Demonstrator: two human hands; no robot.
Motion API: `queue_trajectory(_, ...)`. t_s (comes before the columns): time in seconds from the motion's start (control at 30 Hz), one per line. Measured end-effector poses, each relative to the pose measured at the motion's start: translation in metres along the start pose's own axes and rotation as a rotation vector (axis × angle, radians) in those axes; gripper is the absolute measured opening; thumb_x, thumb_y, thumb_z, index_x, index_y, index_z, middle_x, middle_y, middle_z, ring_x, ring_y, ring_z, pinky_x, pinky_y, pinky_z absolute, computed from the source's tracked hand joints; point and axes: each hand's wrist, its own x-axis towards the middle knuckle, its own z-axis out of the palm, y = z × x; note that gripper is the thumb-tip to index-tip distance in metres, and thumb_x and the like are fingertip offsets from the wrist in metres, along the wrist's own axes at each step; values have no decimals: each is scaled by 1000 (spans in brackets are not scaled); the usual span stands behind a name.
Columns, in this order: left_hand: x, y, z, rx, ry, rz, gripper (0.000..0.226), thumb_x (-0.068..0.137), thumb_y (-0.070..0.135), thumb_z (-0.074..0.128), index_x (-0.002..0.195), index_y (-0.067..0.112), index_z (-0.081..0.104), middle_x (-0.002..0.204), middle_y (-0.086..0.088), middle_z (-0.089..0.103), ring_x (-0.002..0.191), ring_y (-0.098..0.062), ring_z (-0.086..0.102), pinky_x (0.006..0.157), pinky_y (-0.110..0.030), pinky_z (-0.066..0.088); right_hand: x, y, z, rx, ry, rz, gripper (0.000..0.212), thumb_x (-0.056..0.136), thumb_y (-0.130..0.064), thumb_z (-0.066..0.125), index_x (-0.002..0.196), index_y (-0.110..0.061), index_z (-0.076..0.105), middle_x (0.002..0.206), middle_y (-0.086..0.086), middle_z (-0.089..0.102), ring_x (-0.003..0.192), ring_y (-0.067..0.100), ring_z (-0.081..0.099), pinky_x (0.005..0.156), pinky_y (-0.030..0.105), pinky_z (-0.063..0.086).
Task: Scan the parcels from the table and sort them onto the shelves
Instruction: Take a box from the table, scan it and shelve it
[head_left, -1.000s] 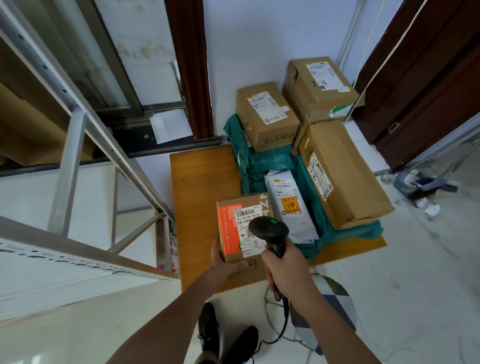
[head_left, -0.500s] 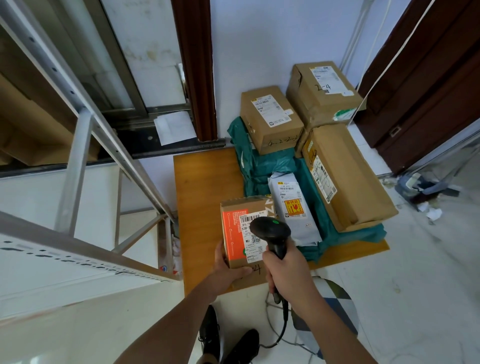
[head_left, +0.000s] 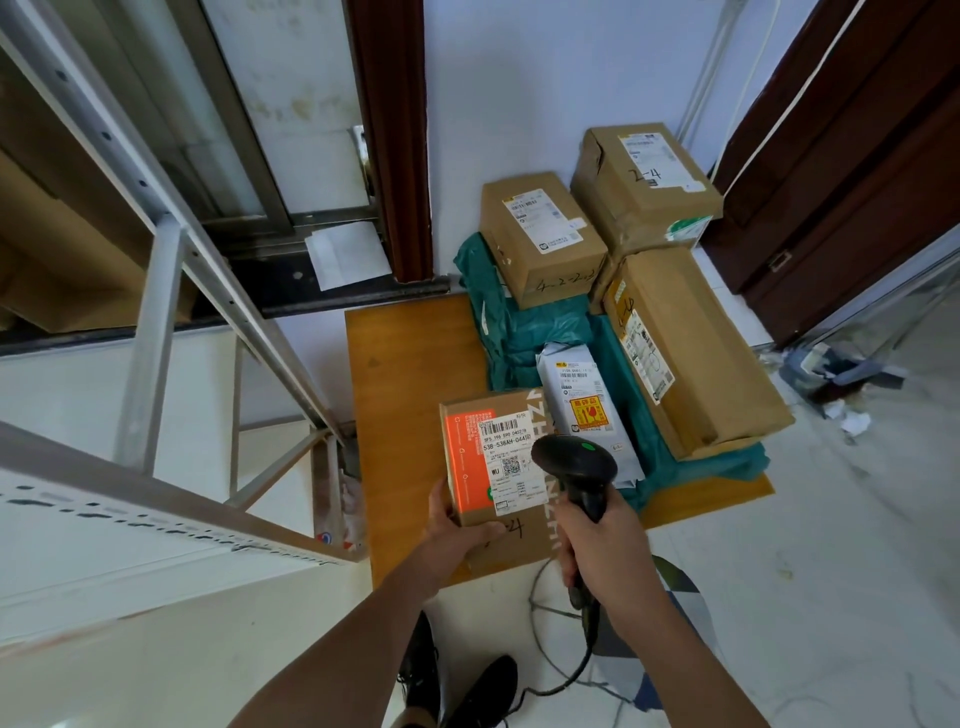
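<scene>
Left hand (head_left: 457, 530) grips box (head_left: 498, 467) at table (head_left: 410, 415) front edge; right hand (head_left: 608, 551) holds scanner (head_left: 574, 465); we should aim squarely at box's barcode; steady box.

left hand (head_left: 457, 530) grips near-left corner of orange-labelled box (head_left: 493, 467) on desk (head_left: 410, 415) | right hand (head_left: 608, 551) holds black scanner (head_left: 574, 465) over its label | grey mailer (head_left: 587, 410) on green bag (head_left: 524, 332) | three brown boxes far right | metal shelf frame (head_left: 156, 291) left
</scene>
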Motion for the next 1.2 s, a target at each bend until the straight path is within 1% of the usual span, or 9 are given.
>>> queue_trajectory(0.17,-7,19,-11,-28,38,27,126,56,38,100,151,44,18,137,4,59,123,-21,60,98,-47,58,-9,-15,-8,37,14,-42,7,97,-9,58,92,-12,56,54,1,51,42,16,48,47,31,48)
queue_trajectory(0.33,-13,48,-24,-24,43,55,107,72,21,94,150,38,23,127,5,62,108,-12,64,68,-27,61,-17,-37,-16,-12,15,-119,7,95,-8,59,94,-14,55,54,4,53,44,20,51,50,34,48)
queue_trajectory(0.43,-19,73,-33,-24,59,135,113,70,18,95,157,31,24,123,4,64,105,-15,66,66,-27,61,-30,-59,-22,15,-3,-182,10,96,-9,59,94,-18,54,55,7,51,45,24,51,50,35,47)
queue_trajectory(0.57,-25,110,-43,-22,28,201,124,54,34,100,156,29,31,125,-2,68,108,-24,70,74,-34,62,-51,-86,-29,35,-12,-271,9,96,-10,59,95,-17,53,56,10,49,46,24,49,51,35,47)
queue_trajectory(0.67,-47,130,-42,-13,23,270,89,72,26,92,143,33,38,117,2,68,98,-16,69,58,-19,57,-67,-96,-34,25,-10,-324,8,95,-10,59,95,-15,53,55,9,50,47,25,50,54,38,48)
queue_trajectory(0.73,-61,138,-42,-16,17,305,78,81,21,86,141,38,38,115,4,68,95,-13,69,53,-15,55,-75,-99,-36,2,-23,-350,8,95,-11,60,94,-15,53,55,8,51,47,25,50,55,38,49)
queue_trajectory(0.83,-82,139,-43,-51,34,363,84,76,29,91,144,38,42,119,3,71,99,-17,74,64,-22,61,-91,-103,-40,-24,-88,-396,7,97,-13,59,97,-16,54,57,8,51,49,25,49,56,39,50)
queue_trajectory(1.0,-133,122,-35,-153,25,436,102,63,42,99,148,41,43,128,-3,72,112,-29,73,96,-53,59,-132,-97,-50,-57,-218,-539,13,99,-16,60,88,-10,53,55,7,48,48,24,46,60,42,49)
queue_trajectory(1.2,-227,61,-21,-251,168,537,80,75,35,91,144,29,50,122,-5,75,106,-25,76,83,-40,63,-193,-68,-57,-90,-415,-629,6,99,-13,59,99,-9,55,62,10,48,48,24,46,56,41,47)
